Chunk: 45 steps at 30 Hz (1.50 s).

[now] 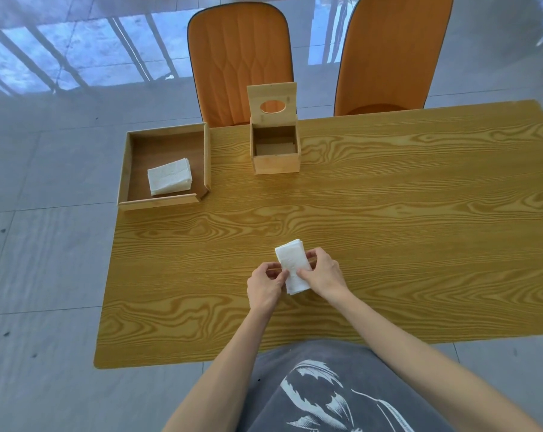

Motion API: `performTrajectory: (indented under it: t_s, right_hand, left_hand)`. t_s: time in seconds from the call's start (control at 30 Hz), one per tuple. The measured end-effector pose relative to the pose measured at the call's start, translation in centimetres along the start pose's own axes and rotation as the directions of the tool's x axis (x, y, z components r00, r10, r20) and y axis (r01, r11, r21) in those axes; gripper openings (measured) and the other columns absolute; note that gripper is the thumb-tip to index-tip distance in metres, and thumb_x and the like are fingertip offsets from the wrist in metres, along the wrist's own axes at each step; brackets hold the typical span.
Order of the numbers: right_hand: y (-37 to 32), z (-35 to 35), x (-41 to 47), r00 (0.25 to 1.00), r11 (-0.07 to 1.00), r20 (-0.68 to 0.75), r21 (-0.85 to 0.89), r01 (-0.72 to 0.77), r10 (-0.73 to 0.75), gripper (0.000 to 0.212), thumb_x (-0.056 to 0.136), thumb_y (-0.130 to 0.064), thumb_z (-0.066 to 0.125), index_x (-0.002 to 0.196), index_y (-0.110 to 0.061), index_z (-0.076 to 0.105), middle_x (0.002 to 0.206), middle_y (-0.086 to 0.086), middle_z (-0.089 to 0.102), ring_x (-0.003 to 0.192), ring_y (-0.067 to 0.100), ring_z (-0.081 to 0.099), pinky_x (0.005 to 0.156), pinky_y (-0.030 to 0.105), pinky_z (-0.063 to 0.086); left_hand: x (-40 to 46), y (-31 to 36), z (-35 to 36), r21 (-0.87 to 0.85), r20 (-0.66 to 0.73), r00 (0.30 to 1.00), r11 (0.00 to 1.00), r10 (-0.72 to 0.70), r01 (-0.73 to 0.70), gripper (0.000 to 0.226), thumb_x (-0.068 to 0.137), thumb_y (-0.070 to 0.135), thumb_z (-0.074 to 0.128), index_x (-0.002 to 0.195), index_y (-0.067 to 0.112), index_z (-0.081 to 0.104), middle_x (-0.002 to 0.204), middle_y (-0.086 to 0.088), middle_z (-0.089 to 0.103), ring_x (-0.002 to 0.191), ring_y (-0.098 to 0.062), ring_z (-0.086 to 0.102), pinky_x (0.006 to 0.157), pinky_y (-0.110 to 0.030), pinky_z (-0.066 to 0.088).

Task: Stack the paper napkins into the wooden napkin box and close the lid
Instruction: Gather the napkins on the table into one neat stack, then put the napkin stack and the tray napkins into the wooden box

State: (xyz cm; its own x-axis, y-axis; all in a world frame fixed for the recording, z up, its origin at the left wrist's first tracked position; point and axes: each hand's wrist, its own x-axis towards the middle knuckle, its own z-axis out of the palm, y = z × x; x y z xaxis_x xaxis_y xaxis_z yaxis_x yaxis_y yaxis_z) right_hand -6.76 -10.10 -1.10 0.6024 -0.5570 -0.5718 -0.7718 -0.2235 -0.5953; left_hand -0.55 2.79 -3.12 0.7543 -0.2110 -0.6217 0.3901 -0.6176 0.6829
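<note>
Two bare hands at the near middle of the yellow wood-grain table [388,213], left hand [265,286] and right hand [321,274], each grip clenched on a small folded stack of white paper napkins [292,266]. Farther left, more white napkins [170,180] inside a shallow wooden tray [158,204]. At the far edge, square wooden napkin box [276,163], hinged lid [271,102] upright, oval hole showing.

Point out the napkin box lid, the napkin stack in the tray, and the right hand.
napkin box lid [271,92]: head view, wood above its oval hole.
napkin stack in the tray [169,176]: head view, top sheet's middle.
right hand [321,273]: head view, back of hand.
</note>
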Motion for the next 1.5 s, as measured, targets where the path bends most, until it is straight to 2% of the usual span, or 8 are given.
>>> performTrajectory:
  t_s: [0.2,0.43,0.63,0.77,0.93,1.1,1.3,1.5]
  right_hand:
    - [-1.2,-1.3,-0.1,0.961,0.949,-0.043,-0.178,0.261,-0.273,0.036,0.086,-0.019,0.066,0.120,-0.020,0.057,0.101,0.000,0.073,0.087,0.023,0.069,0.072,0.040,0.056]
    - [-1.6,-2.2,1.4,0.754,0.689,-0.037,-0.438,0.578,-0.656,0.025,0.085,-0.007,0.071,0.109,-0.016,0.067,0.101,-0.001,0.076,0.086,0.020,0.072,0.074,0.030,0.054]
    - [0.0,-2.0,2.3,0.764,0.669,0.006,-0.479,0.569,-0.645,0.032,0.081,-0.015,0.077,0.111,-0.019,0.067,0.099,-0.001,0.075,0.090,0.020,0.071,0.085,0.038,0.052]
    - [0.9,-2.9,2.7,0.810,0.733,-0.077,-0.480,0.481,-0.582,0.031,0.082,-0.021,0.078,0.111,-0.022,0.069,0.105,-0.004,0.075,0.101,0.019,0.066,0.088,0.037,0.046]
    - [0.5,-4.1,3.2,0.836,0.805,-0.123,-0.374,0.461,-0.535,0.023,0.085,-0.025,0.075,0.108,-0.023,0.072,0.102,-0.007,0.074,0.096,0.016,0.060,0.077,0.031,0.051]
    - [0.6,-4.4,4.0,0.878,0.852,-0.026,-0.254,0.457,-0.478,0.022,0.087,-0.021,0.073,0.109,-0.022,0.071,0.102,-0.006,0.072,0.086,0.011,0.065,0.083,0.031,0.052]
    - [0.1,-4.9,5.2,0.883,0.876,-0.020,-0.141,0.461,-0.468,0.023,0.086,-0.016,0.075,0.109,-0.017,0.073,0.097,-0.005,0.073,0.080,0.009,0.067,0.084,0.031,0.055]
    - [-4.7,-7.7,8.0,0.846,0.848,-0.064,-0.061,0.527,-0.530,0.030,0.093,-0.024,0.067,0.120,-0.011,0.067,0.105,0.005,0.075,0.084,0.011,0.069,0.078,0.025,0.059]
  left_hand:
    - [0.2,1.5,-2.6,0.148,0.006,0.986,0.975,0.168,-0.167,0.058,0.081,0.036,0.081,0.132,0.025,0.055,0.109,0.005,0.063,0.080,-0.008,0.066,0.081,-0.034,0.055]
    - [2.1,4.0,-5.5,0.446,0.176,0.894,0.776,0.412,-0.445,0.083,0.078,0.034,0.084,0.148,0.039,0.040,0.128,0.017,0.040,0.076,-0.009,0.060,0.072,-0.030,0.055]
    - [2.9,3.3,-4.7,0.364,0.265,0.877,0.801,0.401,-0.476,0.032,0.078,0.031,0.082,0.109,0.034,0.074,0.121,0.014,0.062,0.068,-0.005,0.059,0.076,-0.037,0.054]
    - [3.2,3.1,-4.5,0.218,0.223,0.903,0.884,0.368,-0.414,0.017,0.082,0.022,0.081,0.098,0.025,0.076,0.079,0.014,0.070,0.054,0.000,0.055,0.060,-0.021,0.046]
    - [3.7,3.6,-4.4,0.052,0.215,0.913,0.930,0.347,-0.365,0.012,0.086,0.022,0.078,0.098,0.021,0.075,0.070,0.015,0.068,0.052,0.003,0.053,0.054,-0.014,0.040]
    - [4.2,3.7,-4.4,0.024,0.250,0.917,0.944,0.312,-0.328,0.015,0.087,0.020,0.077,0.102,0.020,0.074,0.077,0.013,0.069,0.053,0.005,0.056,0.053,-0.012,0.040]
    - [5.1,4.9,-4.5,-0.060,0.236,0.923,0.953,0.304,-0.298,0.014,0.088,0.023,0.076,0.100,0.029,0.073,0.086,0.006,0.076,0.070,-0.008,0.065,0.060,-0.029,0.051]
    - [8.2,10.9,-6.2,-0.083,0.184,0.878,0.897,0.441,-0.433,0.012,0.094,0.025,0.068,0.106,0.029,0.067,0.099,-0.006,0.075,0.085,-0.020,0.069,0.069,-0.034,0.060]
